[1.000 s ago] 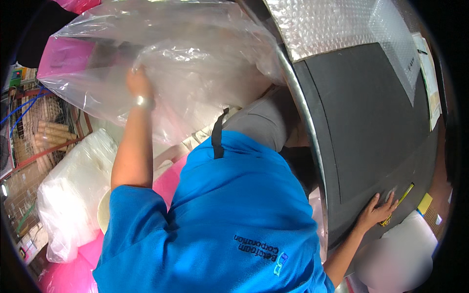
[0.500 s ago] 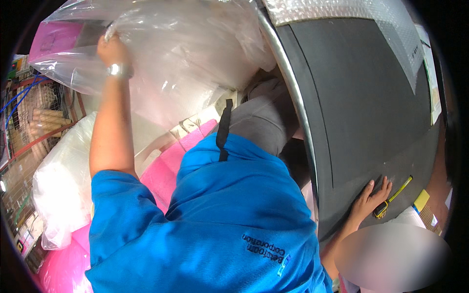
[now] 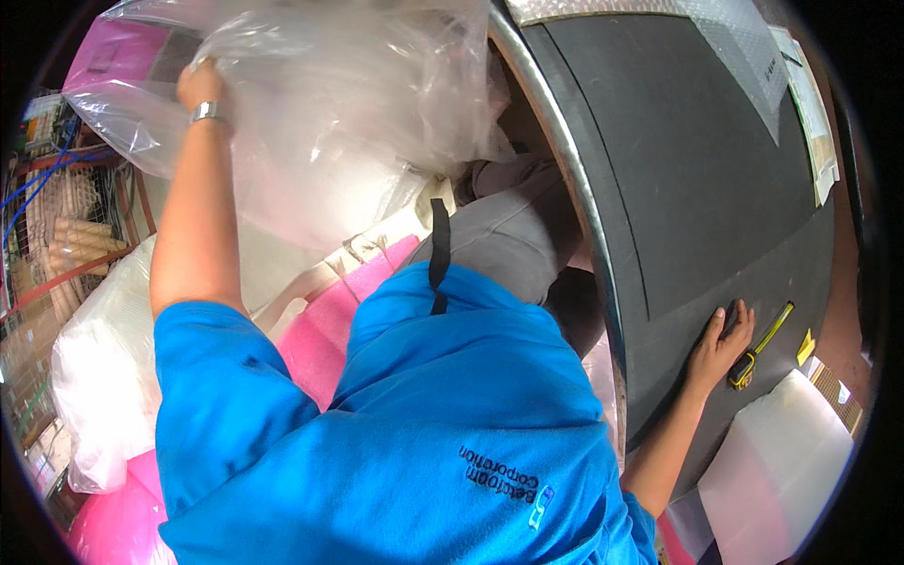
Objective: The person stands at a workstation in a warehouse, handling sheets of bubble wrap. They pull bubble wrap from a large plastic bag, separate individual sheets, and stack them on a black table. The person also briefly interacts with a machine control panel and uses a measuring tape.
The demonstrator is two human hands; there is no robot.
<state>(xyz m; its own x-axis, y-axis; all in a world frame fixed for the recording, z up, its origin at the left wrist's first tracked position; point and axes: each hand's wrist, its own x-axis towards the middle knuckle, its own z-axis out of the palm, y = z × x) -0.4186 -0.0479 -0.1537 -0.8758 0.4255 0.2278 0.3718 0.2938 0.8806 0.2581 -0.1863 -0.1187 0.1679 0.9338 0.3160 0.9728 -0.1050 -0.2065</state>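
Observation:
My left hand [image 3: 201,87], with a silvery band at its wrist, is raised at the upper left. Its fingers are closed on a large, thin clear plastic bag [image 3: 330,122], bunched at the grip and spreading away to the right. Pink material [image 3: 118,52] shows through the film beyond that hand. On the right, my right hand [image 3: 721,350] rests on the dark grey tabletop [image 3: 725,179], fingers stretched out. Just beside it lies a black-and-yellow tape measure [image 3: 742,370], its yellow blade partly pulled out.
Bubble wrap [image 3: 739,56] and papers [image 3: 805,113] lie at the table's far side. A translucent white sheet [image 3: 777,461] is at its near right. A metal edge [image 3: 565,179] bounds the table. Pink foam [image 3: 325,334], wrapped white material [image 3: 108,367] and a rack [image 3: 71,226] stand left.
My view has shifted a little. My left hand, still gripping the bag, sits slightly higher and further left in view. The right hand remains on the tabletop by the tape measure.

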